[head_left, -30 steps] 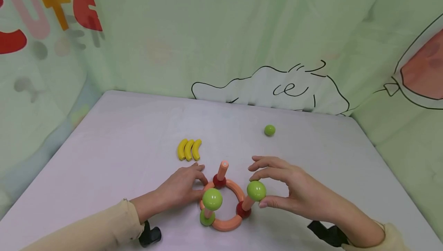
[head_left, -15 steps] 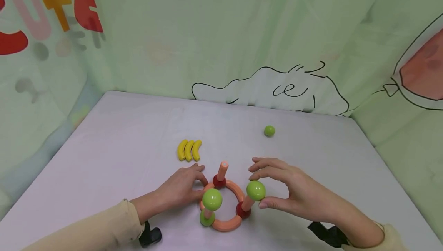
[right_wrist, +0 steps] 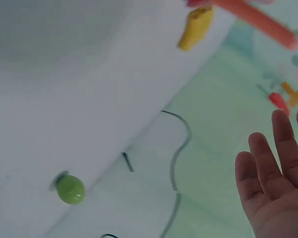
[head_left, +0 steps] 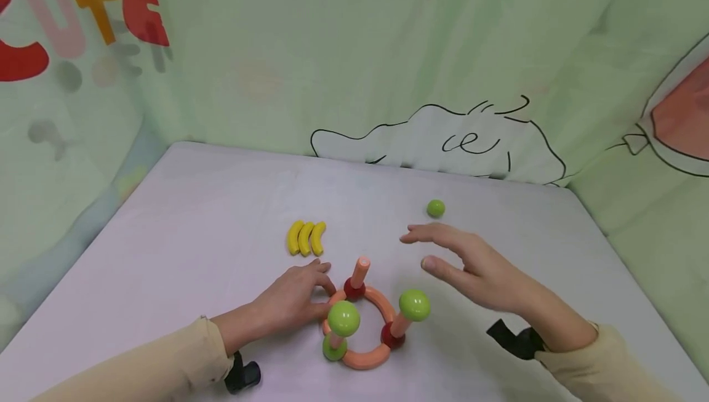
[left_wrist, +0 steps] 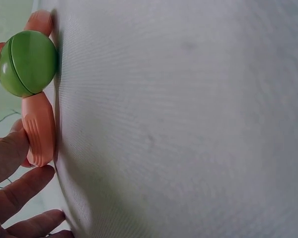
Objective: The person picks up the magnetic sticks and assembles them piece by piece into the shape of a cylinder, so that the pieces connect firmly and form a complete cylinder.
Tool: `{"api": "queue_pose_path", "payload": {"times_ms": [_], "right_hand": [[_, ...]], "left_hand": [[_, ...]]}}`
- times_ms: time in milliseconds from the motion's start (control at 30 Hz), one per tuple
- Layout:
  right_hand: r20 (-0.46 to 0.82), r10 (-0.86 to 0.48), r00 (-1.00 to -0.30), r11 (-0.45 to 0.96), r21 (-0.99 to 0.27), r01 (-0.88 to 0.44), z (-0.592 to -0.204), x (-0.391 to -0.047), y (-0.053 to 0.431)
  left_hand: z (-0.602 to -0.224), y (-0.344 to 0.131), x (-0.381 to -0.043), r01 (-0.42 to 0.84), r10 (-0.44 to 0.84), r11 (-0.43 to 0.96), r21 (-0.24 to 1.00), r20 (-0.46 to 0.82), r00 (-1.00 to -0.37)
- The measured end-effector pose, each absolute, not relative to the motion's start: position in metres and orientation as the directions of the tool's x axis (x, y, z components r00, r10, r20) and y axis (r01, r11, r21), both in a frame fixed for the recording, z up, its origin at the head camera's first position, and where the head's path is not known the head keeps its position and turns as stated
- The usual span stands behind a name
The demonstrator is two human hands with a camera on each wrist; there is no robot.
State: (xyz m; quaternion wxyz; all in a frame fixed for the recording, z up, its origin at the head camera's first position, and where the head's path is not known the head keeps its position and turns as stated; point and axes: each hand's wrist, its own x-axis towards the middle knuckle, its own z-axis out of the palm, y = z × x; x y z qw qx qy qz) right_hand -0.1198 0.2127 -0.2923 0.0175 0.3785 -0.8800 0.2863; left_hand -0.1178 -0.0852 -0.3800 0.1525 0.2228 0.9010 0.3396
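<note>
In the head view an orange ring [head_left: 367, 360] of curved pieces joined by balls lies on the table, with three upright orange sticks. Green balls top the near-left stick [head_left: 344, 318] and the right stick [head_left: 414, 305]; the far stick [head_left: 360, 271] has a bare end. My left hand [head_left: 293, 297] pinches the ring's left side; the left wrist view shows its thumb and a finger on an orange curved piece [left_wrist: 38, 129]. My right hand [head_left: 482, 266], fingers extended and holding nothing, hovers beyond the right stick. A loose green ball [head_left: 436, 208] rests farther back, also visible in the right wrist view.
Three yellow toy bananas [head_left: 306, 238] lie side by side behind the left hand. The pale table [head_left: 221, 205] is bordered by a green printed curtain [head_left: 354, 51] at the back and sides. Black camera straps hang at both wrists.
My right hand has let go of the green ball on the right stick and moved up and away towards the back, its fingers straightening. The left hand keeps its hold on the ring.
</note>
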Motion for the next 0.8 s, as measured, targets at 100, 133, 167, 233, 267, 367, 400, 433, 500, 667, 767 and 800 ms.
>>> {"api": "queue_pose_path", "payload": {"times_ms": [100, 133, 167, 233, 267, 367, 400, 433, 500, 667, 767, 800], "right_hand": [[0.203, -0.657, -0.726, 0.566, -0.503, -0.653, -0.303, -0.149, 0.205], [0.175, -0.665, -0.726, 0.568, -0.512, -0.644, -0.307, -0.159, 0.201], [0.142, -0.675, -0.724, 0.573, -0.516, -0.636, -0.312, -0.168, 0.196], [0.069, -0.703, -0.708, 0.584, -0.512, -0.63, -0.321, -0.184, 0.184], [0.038, -0.722, -0.691, 0.585, -0.499, -0.639, -0.325, -0.191, 0.177], [-0.029, -0.788, -0.615, 0.567, -0.423, -0.707, -0.335, -0.206, 0.155], [-0.048, -0.809, -0.585, 0.556, -0.383, -0.737, -0.338, -0.21, 0.147], [-0.06, -0.83, -0.555, 0.54, -0.341, -0.77, -0.34, -0.213, 0.14], [-0.09, -0.856, -0.509, 0.514, -0.255, -0.819, -0.345, -0.218, 0.129], [-0.186, -0.857, -0.48, 0.504, -0.11, -0.857, -0.353, -0.225, 0.115], [-0.222, -0.843, -0.491, 0.518, -0.083, -0.852, -0.356, -0.226, 0.114], [-0.227, -0.837, -0.498, 0.527, -0.087, -0.845, -0.356, -0.227, 0.115]], "left_hand": [[-0.379, -0.085, -0.118, 0.293, 0.504, 0.67, 0.682, -0.128, -0.854], [-0.378, -0.085, -0.119, 0.289, 0.503, 0.669, 0.684, -0.132, -0.854], [-0.378, -0.085, -0.119, 0.285, 0.502, 0.67, 0.686, -0.136, -0.854], [-0.377, -0.084, -0.12, 0.279, 0.503, 0.668, 0.69, -0.142, -0.853], [-0.377, -0.084, -0.12, 0.281, 0.505, 0.666, 0.691, -0.14, -0.852], [-0.377, -0.084, -0.121, 0.287, 0.51, 0.662, 0.693, -0.135, -0.85], [-0.378, -0.084, -0.121, 0.291, 0.513, 0.66, 0.693, -0.132, -0.848], [-0.378, -0.084, -0.122, 0.293, 0.514, 0.66, 0.692, -0.132, -0.848], [-0.379, -0.084, -0.122, 0.293, 0.515, 0.66, 0.692, -0.132, -0.847], [-0.38, -0.083, -0.121, 0.293, 0.513, 0.666, 0.687, -0.137, -0.847], [-0.379, -0.084, -0.121, 0.291, 0.509, 0.672, 0.681, -0.14, -0.849], [-0.379, -0.084, -0.121, 0.29, 0.508, 0.674, 0.679, -0.142, -0.85]]}}
